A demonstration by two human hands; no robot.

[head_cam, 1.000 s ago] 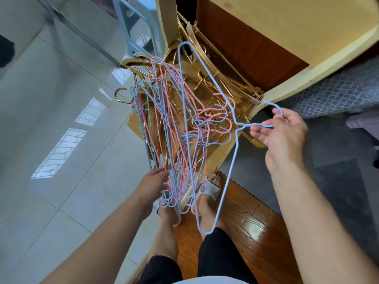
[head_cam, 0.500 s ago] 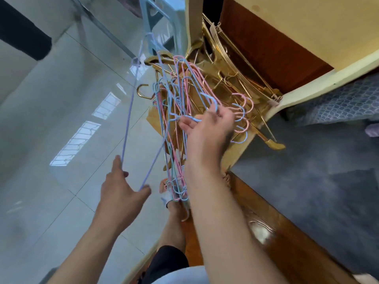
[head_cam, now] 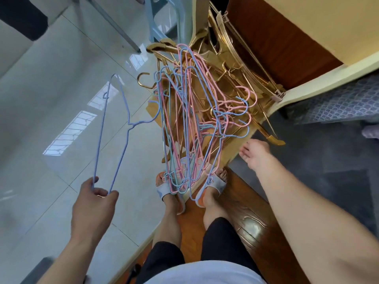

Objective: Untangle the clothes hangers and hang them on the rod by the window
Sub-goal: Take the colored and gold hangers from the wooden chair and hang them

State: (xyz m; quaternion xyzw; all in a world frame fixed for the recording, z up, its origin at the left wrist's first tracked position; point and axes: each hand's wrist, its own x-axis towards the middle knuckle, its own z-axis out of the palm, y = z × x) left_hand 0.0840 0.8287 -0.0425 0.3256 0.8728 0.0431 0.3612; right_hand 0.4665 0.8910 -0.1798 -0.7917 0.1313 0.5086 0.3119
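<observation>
A tangle of several pink and blue wire hangers [head_cam: 192,124] lies on a pile of gold hangers [head_cam: 231,78] against a cream furniture corner. One lilac-blue wire hanger [head_cam: 114,128] is free of the tangle, out over the pale floor on the left. My left hand [head_cam: 94,201] pinches its lower end, and its hook points toward the tangle. My right hand [head_cam: 254,154] hovers just right of the tangle's lower part, fingers relaxed and holding nothing. The rod by the window is out of view.
The cream and brown cabinet [head_cam: 307,83] stands at the upper right. A pale blue plastic chair [head_cam: 164,17] stands behind the pile. My feet in slippers [head_cam: 211,187] are on a wooden sill at the tangle's lower end; grey carpet [head_cam: 317,160] lies to the right.
My left hand has carried the single blue hanger out to the left, clear of the tangle. My right hand has let go of the tangle and dropped back to its lower right.
</observation>
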